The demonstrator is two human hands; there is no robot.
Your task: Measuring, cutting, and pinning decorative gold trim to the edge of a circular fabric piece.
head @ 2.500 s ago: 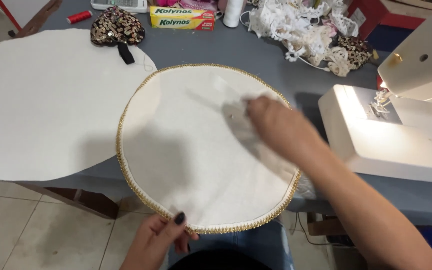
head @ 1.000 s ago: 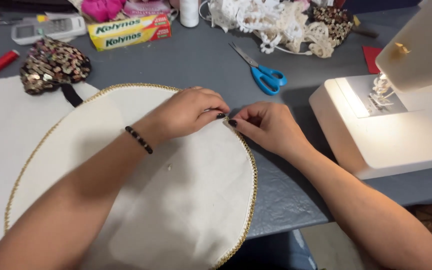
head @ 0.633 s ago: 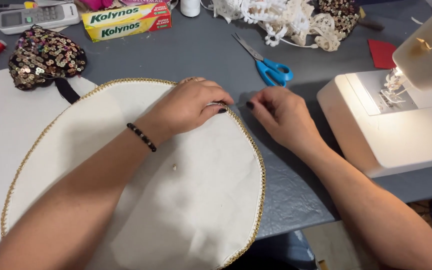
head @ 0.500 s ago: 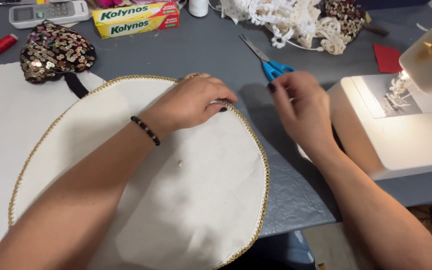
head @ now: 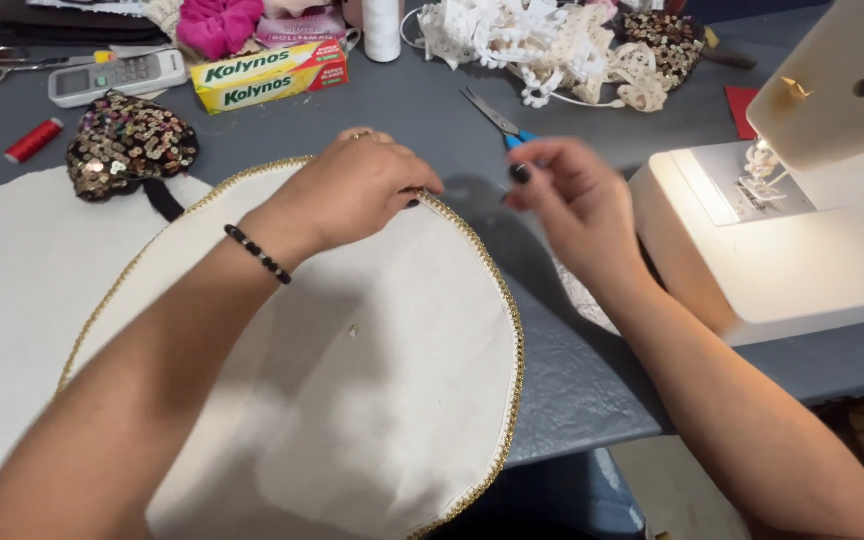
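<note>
While left hand [head: 362,190] pins the round cloth's [head: 352,400] gold trim [head: 497,290] flat to the worktop [head: 592,370], right hand [head: 572,200] hovers apart, fingertips pinched, contents unclear.

A single head-worn camera looks steeply down from close above the grey table [head: 592,370], facing forward over the person's forearms toward the far edge

On the grey bench [head: 572,380], a white sewing machine [head: 792,250] sat at three o'clock. A heap of white lace [head: 542,45] lay at one o'clock, a yellow-green box [head: 270,76] at eleven. A sequined piece [head: 130,145], red thread spool [head: 34,140] and remote control [head: 117,77] clustered at ten o'clock.
</note>
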